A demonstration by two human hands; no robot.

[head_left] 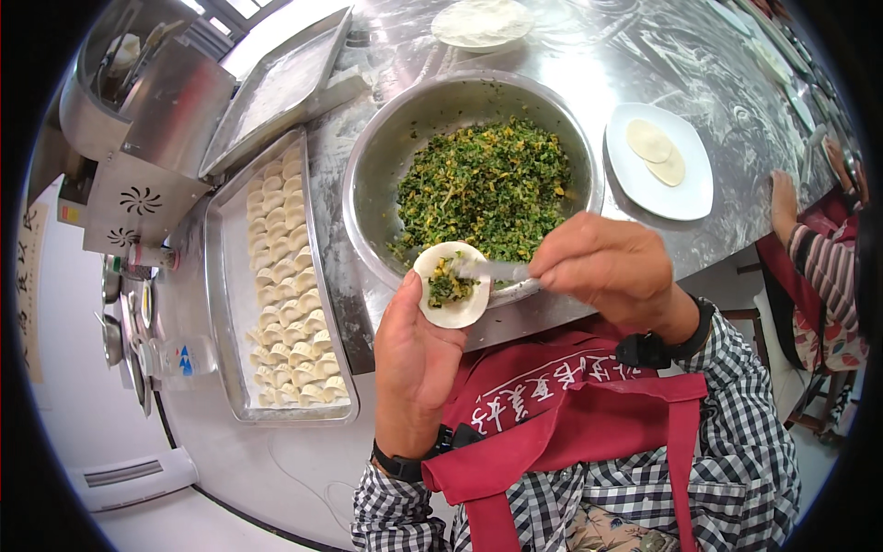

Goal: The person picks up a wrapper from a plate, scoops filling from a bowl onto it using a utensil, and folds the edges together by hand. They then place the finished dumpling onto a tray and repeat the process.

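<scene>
Dumpling wrapper [474, 300], bearing green filling [446, 285], is held in the left hand [418, 348] at the near side of the steel bowl [379, 170]. The right hand [609, 267] grips a blurred utensil [508, 270], perhaps a spoon, over the filling. Left of the bowl lies a tray [230, 336] of dumplings [292, 299]; right, a white plate [667, 201].

The bowl [377, 170] is glossy metal — the wrapper [460, 314] matt dough, the apron [570, 419] cloth.

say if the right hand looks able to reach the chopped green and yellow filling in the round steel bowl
Probably yes: the right hand, holding a slim grey utensil, is close to the bowl, and the filling lies uncovered.
</scene>
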